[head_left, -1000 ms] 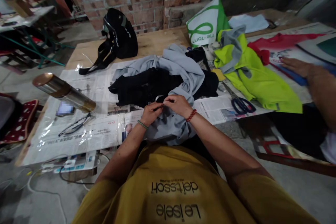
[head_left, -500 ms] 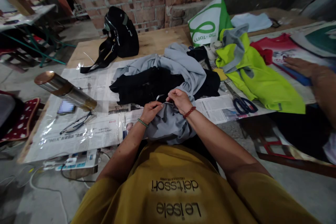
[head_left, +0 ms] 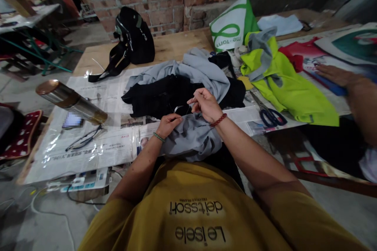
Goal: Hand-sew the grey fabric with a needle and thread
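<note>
A piece of grey cloth (head_left: 193,137) hangs from the table's front edge toward my lap. My left hand (head_left: 171,124) is closed in a pinch on its upper edge. Raised just above the cloth, my right hand (head_left: 205,104) pinches a thin needle (head_left: 193,100) between thumb and fingertips. What looks like a fine thread runs between that hand and the cloth, though it is hard to make out. Beyond my hands lie a crumpled black garment (head_left: 165,96) and a light grey garment (head_left: 203,66).
Scissors (head_left: 272,117) and a neon yellow garment (head_left: 288,82) lie to the right. A co-worker's hand (head_left: 332,73) rests near an iron (head_left: 353,45). On the left are a steel flask (head_left: 73,102), eyeglasses (head_left: 85,138) and a phone (head_left: 72,119). A black bag (head_left: 138,39) stands behind.
My right hand has lifted away from the cloth and from my left hand, up and to the right, with the needle. My left hand has kept its pinch.
</note>
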{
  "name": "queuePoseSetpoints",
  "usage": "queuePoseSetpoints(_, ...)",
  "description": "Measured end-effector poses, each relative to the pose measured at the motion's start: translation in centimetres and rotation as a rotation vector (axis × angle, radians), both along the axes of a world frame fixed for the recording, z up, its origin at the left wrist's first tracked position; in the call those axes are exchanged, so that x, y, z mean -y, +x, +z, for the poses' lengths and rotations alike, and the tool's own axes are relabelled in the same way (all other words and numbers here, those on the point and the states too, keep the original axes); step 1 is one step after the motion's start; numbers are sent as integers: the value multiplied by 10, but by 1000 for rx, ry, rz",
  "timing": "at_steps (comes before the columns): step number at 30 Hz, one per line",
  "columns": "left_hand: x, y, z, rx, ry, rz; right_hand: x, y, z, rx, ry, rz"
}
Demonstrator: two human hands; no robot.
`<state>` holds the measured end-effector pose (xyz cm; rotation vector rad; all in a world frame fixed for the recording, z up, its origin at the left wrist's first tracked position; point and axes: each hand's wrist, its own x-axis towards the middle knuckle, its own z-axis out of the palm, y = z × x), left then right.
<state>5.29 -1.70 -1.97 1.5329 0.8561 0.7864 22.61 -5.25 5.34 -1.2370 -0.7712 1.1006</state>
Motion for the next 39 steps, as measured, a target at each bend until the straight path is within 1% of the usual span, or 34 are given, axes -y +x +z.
queuePoseSetpoints(3, -1, 0, -3, 18, -29, 17, -5, 10, 12, -109, -12, 21)
queuePoseSetpoints(6, -1, -1, -3, 25, -52, 32, -13, 25, 20, -155, 12, 38)
queuePoseSetpoints(10, -1, -1, -1, 24, -66, 41, -18, 46, 32, -109, 88, -8)
queuePoseSetpoints(17, 0, 0, 0, 16, -67, 45, -17, 80, 60, 35, 238, -130)
queuePoseSetpoints(21, 0, -2, 0, 9, -59, 32, -16, 98, 65, 152, 286, -153)
queuePoseSetpoints(25, -1, -2, -1, 14, -68, 42, -14, 112, 68, 200, 332, -168)
queuePoseSetpoints(29, -1, -3, -2, 17, -57, 34, -11, 120, 74, 216, 353, -171)
queuePoseSetpoints(36, -2, -3, -2, -4, -18, 20, -10, 127, 84, 168, 358, -221)
queuePoseSetpoints(39, -2, -4, -1, -23, 71, 22, -13, 133, 83, 184, 351, -247)
